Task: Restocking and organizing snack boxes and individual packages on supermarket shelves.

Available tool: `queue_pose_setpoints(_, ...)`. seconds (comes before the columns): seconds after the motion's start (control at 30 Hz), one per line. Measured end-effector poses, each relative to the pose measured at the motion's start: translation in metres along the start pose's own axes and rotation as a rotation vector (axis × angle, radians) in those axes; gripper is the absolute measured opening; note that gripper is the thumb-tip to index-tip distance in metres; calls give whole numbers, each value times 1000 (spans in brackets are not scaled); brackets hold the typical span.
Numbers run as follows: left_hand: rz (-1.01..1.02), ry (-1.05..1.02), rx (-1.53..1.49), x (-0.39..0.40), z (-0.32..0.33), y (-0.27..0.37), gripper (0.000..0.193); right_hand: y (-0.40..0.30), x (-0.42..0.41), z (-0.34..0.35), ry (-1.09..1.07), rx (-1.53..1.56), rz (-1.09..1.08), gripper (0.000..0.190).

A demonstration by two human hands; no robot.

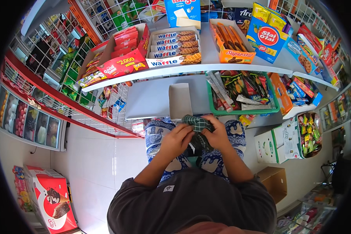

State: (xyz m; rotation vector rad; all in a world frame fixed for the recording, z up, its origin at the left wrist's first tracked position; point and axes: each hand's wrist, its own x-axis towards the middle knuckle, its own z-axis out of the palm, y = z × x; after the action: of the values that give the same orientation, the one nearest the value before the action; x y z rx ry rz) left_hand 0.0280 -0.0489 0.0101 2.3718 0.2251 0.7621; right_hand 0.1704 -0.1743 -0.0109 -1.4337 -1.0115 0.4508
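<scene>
A dark green checked cloth (196,122) is bunched between my two hands above my lap. My left hand (178,139) pinches its left side, and my right hand (217,133) grips its right side. Just beyond the cloth, an empty cardboard box (180,101) lies on the lower shelf, its near end close to my fingers. To the right of that box stands a green plastic basket (244,112) holding many sachets and stick packs. Dark material hangs below the cloth between my knees; what it is I cannot tell.
The upper shelf edge (190,69) runs across in front, bearing a Waffle box (174,61), a Good Time box (121,68) and a Superstar box (237,57). At right stand a carton of packets (292,142) and an open brown carton (273,184). Red-edged wire racks (61,95) stand left.
</scene>
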Motion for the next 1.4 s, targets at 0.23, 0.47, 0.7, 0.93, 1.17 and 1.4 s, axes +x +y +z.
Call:
queue_pose_setpoints(0.23, -155, 173, -132, 0, 1, -24, 18, 2, -1, -13, 393, 480, 146, 43)
queue_pose_setpoints(0.47, -273, 380, -1128, 19, 22, -8, 13, -22, -7, 28, -15, 364, -121, 56)
queue_pose_setpoints(0.7, -403, 226, -1415, 11, 23, 7, 16, -4, -11, 39, 48, 47, -114, 62)
queue_pose_setpoints(0.93, -408, 197, -1100, 14, 7, -9, 14, -7, -16, 41, 24, -78, 42, 35)
queue_pose_setpoints(1.17, -533, 354, -1354, 25, -4, -11, 18, 7, -30, 37, -128, -243, 161, 37)
queue_pose_setpoints(1.4, -415, 546, -1424, 27, 5, -12, 17, 11, -30, 37, -42, -59, 103, 49)
